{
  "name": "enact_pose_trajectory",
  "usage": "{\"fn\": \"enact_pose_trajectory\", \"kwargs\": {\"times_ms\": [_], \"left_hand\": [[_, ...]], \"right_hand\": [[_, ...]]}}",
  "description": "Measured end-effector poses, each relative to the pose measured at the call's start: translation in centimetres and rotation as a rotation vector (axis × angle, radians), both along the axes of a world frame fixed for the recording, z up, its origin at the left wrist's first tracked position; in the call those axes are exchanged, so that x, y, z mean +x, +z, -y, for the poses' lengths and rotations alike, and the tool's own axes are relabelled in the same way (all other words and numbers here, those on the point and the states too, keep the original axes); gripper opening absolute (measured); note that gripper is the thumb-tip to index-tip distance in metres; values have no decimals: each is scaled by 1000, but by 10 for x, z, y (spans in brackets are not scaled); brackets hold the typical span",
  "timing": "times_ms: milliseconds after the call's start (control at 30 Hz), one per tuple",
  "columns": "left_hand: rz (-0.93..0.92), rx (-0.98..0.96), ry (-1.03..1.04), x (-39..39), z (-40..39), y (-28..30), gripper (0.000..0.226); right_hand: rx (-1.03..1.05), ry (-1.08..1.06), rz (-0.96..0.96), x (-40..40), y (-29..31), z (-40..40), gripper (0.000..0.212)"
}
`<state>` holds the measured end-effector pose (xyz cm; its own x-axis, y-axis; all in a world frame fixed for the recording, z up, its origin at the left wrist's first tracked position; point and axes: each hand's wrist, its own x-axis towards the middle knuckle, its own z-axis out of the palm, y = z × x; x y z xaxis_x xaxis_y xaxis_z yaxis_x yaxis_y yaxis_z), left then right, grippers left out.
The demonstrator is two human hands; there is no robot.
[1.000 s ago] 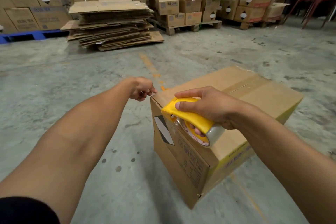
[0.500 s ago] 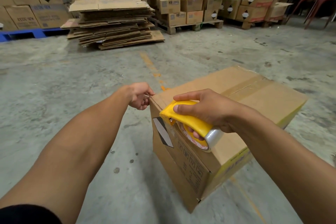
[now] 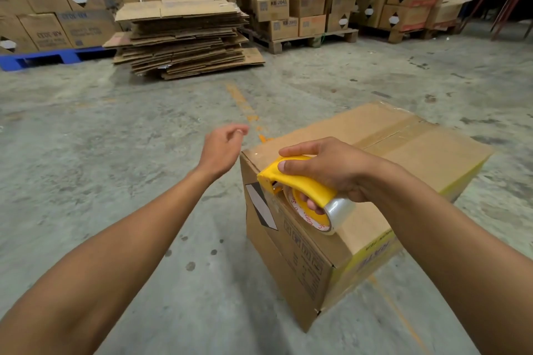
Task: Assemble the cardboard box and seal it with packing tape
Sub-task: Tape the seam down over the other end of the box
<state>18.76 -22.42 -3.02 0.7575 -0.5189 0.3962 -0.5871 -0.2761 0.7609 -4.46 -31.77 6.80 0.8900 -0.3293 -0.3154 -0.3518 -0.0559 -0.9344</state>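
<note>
1. One view only, from the head camera: a closed cardboard box (image 3: 375, 181) stands on the concrete floor (image 3: 115, 167), right of centre, with one corner turned toward the viewer.
2. A strip of clear tape (image 3: 386, 132) runs along the seam across the box top.
3. The right hand (image 3: 328, 170) is wrapped around a yellow tape dispenser (image 3: 300, 181), fingers curled through its handle, and it rests on the near left edge of the box top.
4. The roll of clear packing tape (image 3: 326, 213) sits in the dispenser, hanging over the box's upper edge against its side face.
5. The left hand (image 3: 222, 147) hangs in the air just left of the box's far left corner, fingers loosely curled, grasping nothing and not touching the cardboard.
6. A black and white diamond label (image 3: 261, 204) shows on the box's left side face.
7. Farther off, a stack of flattened cartons (image 3: 184, 37) lies on the floor, with open boxes on a wooden pallet (image 3: 302, 40) to its right and a blue pallet (image 3: 43, 57) to its left.
</note>
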Motion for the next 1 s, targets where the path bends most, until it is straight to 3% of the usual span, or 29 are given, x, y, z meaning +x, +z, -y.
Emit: {"fn": "enact_pose_trajectory", "kwargs": {"times_ms": [100, 200, 233, 467, 633, 1000], "left_hand": [[184, 365, -375, -12, -4, 5, 39], [203, 691, -541, -11, -3, 3, 49], [206, 739, -563, -10, -4, 3, 49], [295, 880, -598, -7, -8, 6, 52], [289, 940, -595, -8, -6, 12, 51], [329, 933, -565, -16, -7, 14, 51]], "right_hand": [[0, 11, -14, -1, 3, 0, 36], [1, 42, -34, -2, 6, -1, 8], [0, 49, -47, -2, 5, -1, 11], [3, 43, -64, -2, 5, -7, 16], [9, -4, -102, -16, 1, -5, 44], [-14, -42, -109, -82, -4, -12, 45]]}}
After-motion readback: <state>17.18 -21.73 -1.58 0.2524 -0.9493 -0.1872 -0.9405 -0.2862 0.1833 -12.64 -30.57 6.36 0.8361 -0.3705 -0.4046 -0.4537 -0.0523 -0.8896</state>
